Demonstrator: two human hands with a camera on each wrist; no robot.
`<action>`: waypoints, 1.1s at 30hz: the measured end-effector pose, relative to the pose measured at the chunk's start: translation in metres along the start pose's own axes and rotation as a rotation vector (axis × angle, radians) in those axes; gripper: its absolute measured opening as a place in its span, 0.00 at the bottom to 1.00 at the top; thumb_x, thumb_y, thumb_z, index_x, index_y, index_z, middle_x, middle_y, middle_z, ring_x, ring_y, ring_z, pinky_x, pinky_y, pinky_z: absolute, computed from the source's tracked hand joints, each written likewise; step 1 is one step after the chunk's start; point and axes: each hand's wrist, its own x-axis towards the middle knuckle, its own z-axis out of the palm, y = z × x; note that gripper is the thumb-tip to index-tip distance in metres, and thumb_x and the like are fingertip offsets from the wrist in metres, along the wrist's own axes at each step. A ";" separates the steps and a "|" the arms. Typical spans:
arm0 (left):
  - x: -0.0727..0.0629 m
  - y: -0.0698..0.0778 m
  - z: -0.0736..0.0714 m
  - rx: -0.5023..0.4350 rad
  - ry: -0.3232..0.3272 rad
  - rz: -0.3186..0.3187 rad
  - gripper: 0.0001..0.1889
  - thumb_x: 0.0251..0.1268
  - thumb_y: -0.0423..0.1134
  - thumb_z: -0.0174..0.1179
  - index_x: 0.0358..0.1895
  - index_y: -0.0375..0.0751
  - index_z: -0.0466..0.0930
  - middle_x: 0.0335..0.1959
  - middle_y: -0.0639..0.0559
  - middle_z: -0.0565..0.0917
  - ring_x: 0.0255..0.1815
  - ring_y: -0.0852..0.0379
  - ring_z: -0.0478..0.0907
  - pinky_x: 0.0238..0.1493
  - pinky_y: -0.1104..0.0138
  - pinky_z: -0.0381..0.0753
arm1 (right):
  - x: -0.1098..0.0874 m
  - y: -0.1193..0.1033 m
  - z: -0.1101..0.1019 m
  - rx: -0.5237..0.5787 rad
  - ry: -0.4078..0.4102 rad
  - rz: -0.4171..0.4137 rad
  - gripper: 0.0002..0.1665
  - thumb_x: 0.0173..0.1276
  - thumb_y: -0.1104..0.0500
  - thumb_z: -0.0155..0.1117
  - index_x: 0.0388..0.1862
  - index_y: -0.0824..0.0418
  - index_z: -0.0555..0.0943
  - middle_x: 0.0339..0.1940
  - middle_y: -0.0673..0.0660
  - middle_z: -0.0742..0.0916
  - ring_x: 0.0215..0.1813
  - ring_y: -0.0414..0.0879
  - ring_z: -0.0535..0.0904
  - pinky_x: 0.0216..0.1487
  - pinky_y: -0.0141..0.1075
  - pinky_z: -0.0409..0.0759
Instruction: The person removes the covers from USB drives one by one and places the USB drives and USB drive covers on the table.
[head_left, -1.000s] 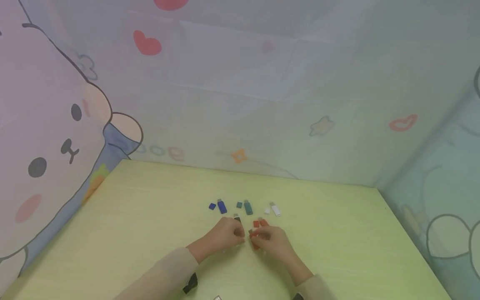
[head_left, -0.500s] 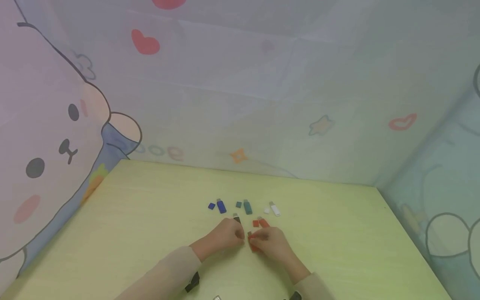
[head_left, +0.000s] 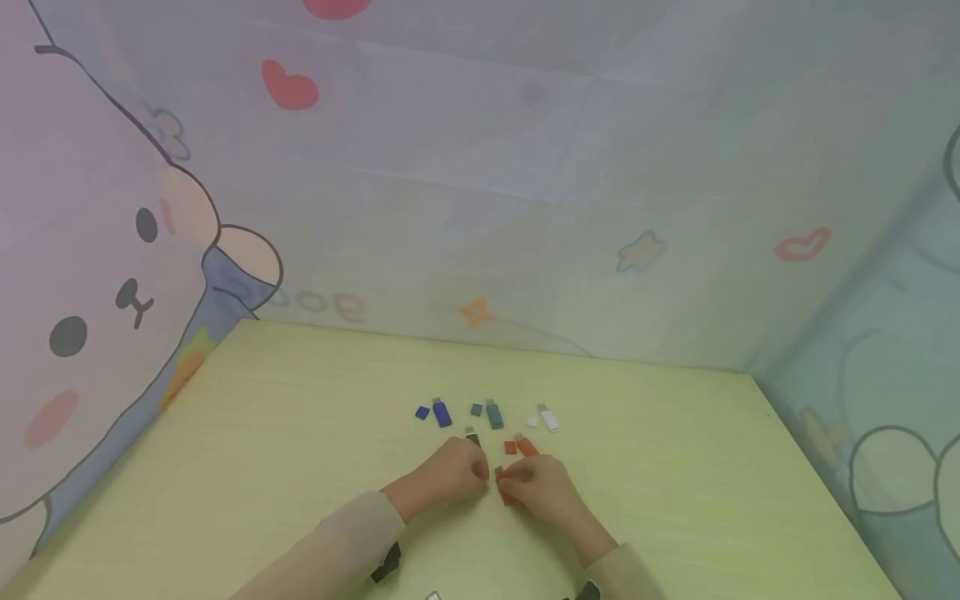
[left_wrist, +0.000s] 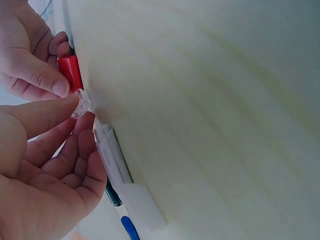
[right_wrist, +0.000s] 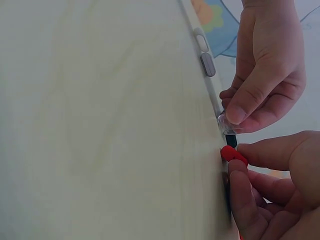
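My left hand (head_left: 452, 472) pinches a small clear plastic piece (left_wrist: 81, 104) between thumb and fingertip, close over the table. My right hand (head_left: 546, 490) holds a red USB stick (head_left: 504, 490), its metal plug pointing away from me. In the left wrist view, the clear piece is right by the end of the red stick. A black USB stick (head_left: 472, 436) lies just beyond my left hand, partly hidden by it. Another red stick (head_left: 527, 447) with a red cap (head_left: 511, 447) beside it lies just beyond my right fingers.
A blue USB stick (head_left: 442, 412), a teal one (head_left: 495, 414) and a white one (head_left: 550, 418) lie in a row farther back, each with a matching small cap at its left. The yellow table (head_left: 675, 467) ends at a cartoon-printed backdrop (head_left: 450, 167).
My right hand has drawn the red stick slightly toward me. My left hand has shifted a little, its fingers closer together. The other sticks and caps lie as before.
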 end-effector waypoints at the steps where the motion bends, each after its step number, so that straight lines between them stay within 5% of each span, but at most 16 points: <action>1: 0.000 0.000 0.000 0.000 0.001 0.006 0.02 0.51 0.28 0.65 0.30 0.34 0.86 0.27 0.48 0.85 0.27 0.60 0.76 0.34 0.68 0.78 | 0.000 0.000 0.000 0.005 -0.001 0.001 0.08 0.62 0.62 0.67 0.37 0.67 0.86 0.28 0.54 0.88 0.25 0.38 0.75 0.25 0.31 0.72; 18: -0.004 0.000 -0.005 -0.008 -0.015 0.026 0.03 0.51 0.28 0.64 0.25 0.36 0.86 0.21 0.55 0.82 0.22 0.63 0.71 0.28 0.70 0.74 | -0.002 -0.001 0.004 -0.005 0.003 0.003 0.07 0.62 0.61 0.67 0.33 0.64 0.87 0.21 0.51 0.85 0.21 0.37 0.74 0.23 0.32 0.73; 33: -0.002 0.003 -0.002 -0.010 -0.028 -0.051 0.05 0.54 0.30 0.66 0.23 0.36 0.86 0.16 0.57 0.77 0.19 0.63 0.66 0.24 0.73 0.66 | -0.002 0.000 0.004 -0.014 0.013 0.016 0.08 0.61 0.61 0.68 0.35 0.65 0.86 0.23 0.52 0.86 0.21 0.38 0.75 0.23 0.33 0.74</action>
